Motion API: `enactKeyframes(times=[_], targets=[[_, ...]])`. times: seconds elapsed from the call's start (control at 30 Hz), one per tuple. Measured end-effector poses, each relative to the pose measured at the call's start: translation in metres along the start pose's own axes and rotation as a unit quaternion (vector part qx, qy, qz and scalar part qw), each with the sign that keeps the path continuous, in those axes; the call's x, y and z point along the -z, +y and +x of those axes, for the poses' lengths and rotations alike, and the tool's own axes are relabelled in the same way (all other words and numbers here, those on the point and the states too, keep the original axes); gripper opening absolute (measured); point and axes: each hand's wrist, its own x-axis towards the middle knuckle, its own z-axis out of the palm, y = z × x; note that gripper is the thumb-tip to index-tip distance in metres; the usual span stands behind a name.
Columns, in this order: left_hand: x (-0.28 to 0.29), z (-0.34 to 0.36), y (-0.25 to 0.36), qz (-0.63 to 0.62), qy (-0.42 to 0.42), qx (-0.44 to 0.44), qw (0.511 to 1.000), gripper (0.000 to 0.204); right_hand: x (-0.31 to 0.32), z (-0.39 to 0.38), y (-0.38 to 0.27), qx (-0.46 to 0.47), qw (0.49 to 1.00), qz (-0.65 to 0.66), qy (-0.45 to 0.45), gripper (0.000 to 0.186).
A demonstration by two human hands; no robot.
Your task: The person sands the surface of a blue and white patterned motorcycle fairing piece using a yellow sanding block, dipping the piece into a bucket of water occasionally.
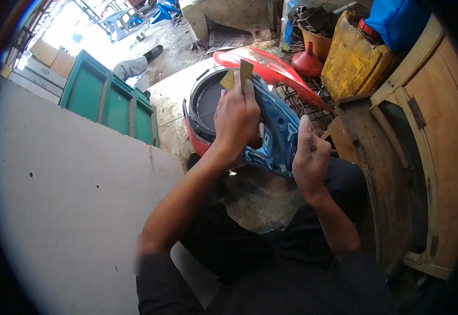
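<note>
A glossy blue curved plastic panel (284, 126), with a hole in it, is held tilted above my lap. My right hand (311, 157) is closed on its right edge, thumb up. Over the panel's left side is my left hand (238, 115), its fingers pinched on a folded tan piece of sandpaper (246, 70) that sticks up past the fingertips. Some of those fingertips are hidden from view. Just beyond the left hand stands a round dark bucket (204, 105) with grey liquid inside.
Red curved panels (287, 79) lie behind the blue one. At the right are a red funnel (308, 61), a yellow jerrycan (357, 55) and a wooden frame (428, 136). A white wall (82, 189) and green panelled board (108, 100) border my left. A person's leg (132, 67) shows beyond.
</note>
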Motion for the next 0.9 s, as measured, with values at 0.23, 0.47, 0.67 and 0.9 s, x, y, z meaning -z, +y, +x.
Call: enactKeyframes(times=[0.23,0.47,0.67,0.9], targets=[[-0.002,-0.005,-0.006,-0.01,0.023,-0.018,1.0,0.054,0.0,-0.004,-0.004,0.008,0.999,-0.019,-0.035,0.051],[0.008,-0.002,-0.009,-0.005,-0.008,0.003,1.0,0.055,-0.005,-0.008,0.003,-0.011,1.0,-0.01,-0.022,0.053],[0.005,-0.003,-0.009,-0.004,-0.035,-0.027,0.999,0.053,-0.004,-0.003,0.004,-0.005,1.0,-0.025,-0.008,0.052],[0.0,-0.007,-0.006,-0.025,0.022,-0.04,0.999,0.053,-0.006,0.0,0.005,0.011,1.0,-0.009,-0.013,0.051]])
